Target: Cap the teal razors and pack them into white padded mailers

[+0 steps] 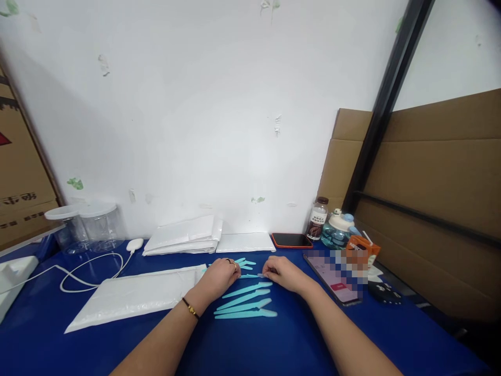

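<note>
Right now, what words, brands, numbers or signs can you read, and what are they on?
None reads clearly.
Left cardboard box: printed characters, too blurred.
Brown-capped bottle: label too small.
Orange carton: lettering partly pixelated, unreadable.
Smartphone screen: partly pixelated, unreadable.
Black fob: marks too small.

White wall (219, 136) behind blue tabletop (254, 347)

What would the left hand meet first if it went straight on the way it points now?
Most likely the cluster of turquoise tools just beyond the left hand, though depth is hard to judge. The flat white packet lies farther along.
</note>
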The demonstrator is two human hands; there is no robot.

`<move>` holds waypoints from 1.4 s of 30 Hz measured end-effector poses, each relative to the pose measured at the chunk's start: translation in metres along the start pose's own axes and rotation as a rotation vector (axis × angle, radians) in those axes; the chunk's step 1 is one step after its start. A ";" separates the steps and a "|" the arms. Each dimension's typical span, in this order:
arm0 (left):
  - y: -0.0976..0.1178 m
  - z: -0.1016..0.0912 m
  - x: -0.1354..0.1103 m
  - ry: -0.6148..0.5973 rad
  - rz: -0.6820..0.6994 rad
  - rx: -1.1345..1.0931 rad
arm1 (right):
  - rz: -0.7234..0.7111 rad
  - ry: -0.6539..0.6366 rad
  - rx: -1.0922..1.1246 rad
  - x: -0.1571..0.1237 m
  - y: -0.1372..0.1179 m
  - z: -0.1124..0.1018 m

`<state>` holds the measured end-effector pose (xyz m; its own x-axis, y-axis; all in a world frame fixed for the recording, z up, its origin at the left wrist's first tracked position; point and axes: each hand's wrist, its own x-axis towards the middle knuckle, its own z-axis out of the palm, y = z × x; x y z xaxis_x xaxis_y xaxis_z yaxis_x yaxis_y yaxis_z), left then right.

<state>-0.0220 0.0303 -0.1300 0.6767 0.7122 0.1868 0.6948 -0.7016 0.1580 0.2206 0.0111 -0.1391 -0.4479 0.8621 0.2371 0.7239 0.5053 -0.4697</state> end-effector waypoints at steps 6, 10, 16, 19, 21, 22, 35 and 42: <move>0.005 0.002 0.001 -0.006 -0.003 -0.059 | -0.017 0.001 0.014 0.005 -0.006 0.009; 0.013 0.007 0.002 -0.030 0.032 -0.125 | -0.050 -0.046 0.063 0.005 -0.010 0.012; -0.004 0.005 -0.001 0.075 -0.086 -0.038 | 0.060 0.130 0.084 -0.006 0.010 -0.020; -0.019 0.002 -0.003 0.106 -0.187 0.067 | 0.151 0.147 -0.003 -0.014 0.029 -0.035; -0.023 0.000 -0.003 0.074 -0.214 0.104 | 0.174 0.070 -0.052 -0.017 0.037 -0.037; -0.023 0.000 -0.002 0.055 -0.215 0.115 | 0.181 0.031 -0.071 -0.018 0.040 -0.036; -0.006 0.000 -0.005 -0.018 0.015 -0.062 | 0.194 -0.107 0.108 -0.012 0.025 -0.014; 0.001 -0.001 -0.003 -0.035 -0.005 -0.094 | 0.098 -0.099 0.125 -0.008 0.012 -0.005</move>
<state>-0.0236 0.0269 -0.1295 0.6827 0.7148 0.1517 0.6734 -0.6961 0.2491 0.2357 0.0107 -0.1426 -0.4322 0.8958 0.1033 0.6985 0.4050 -0.5899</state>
